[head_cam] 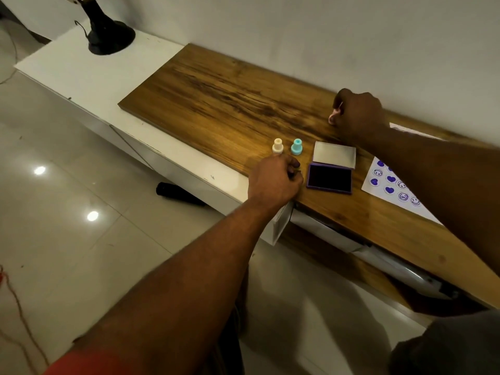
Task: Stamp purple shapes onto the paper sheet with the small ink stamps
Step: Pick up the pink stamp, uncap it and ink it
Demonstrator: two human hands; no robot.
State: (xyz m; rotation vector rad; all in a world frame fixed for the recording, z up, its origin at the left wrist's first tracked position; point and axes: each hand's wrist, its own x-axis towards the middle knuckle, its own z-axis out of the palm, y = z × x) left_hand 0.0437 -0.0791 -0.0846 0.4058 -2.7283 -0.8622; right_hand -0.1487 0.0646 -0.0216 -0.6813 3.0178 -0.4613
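Observation:
A white paper sheet [378,182] with several purple hearts and smiley prints lies at the right of the wooden board [230,98], partly under my right forearm. An open purple ink pad [329,178] sits left of it, its lid [334,154] tipped back. A cream stamp [277,146] and a teal stamp [296,146] stand upright left of the pad. My left hand [274,181] rests curled on the board's front edge just below the two stamps, holding nothing I can see. My right hand [357,116] is closed around a pink stamp [333,116] behind the pad.
The board lies on a low white cabinet [89,77] against the wall. A black lamp base [108,36] stands at the far left end. A dark object [176,193] lies on the tiled floor. A drawer [282,226] hangs slightly open below the board.

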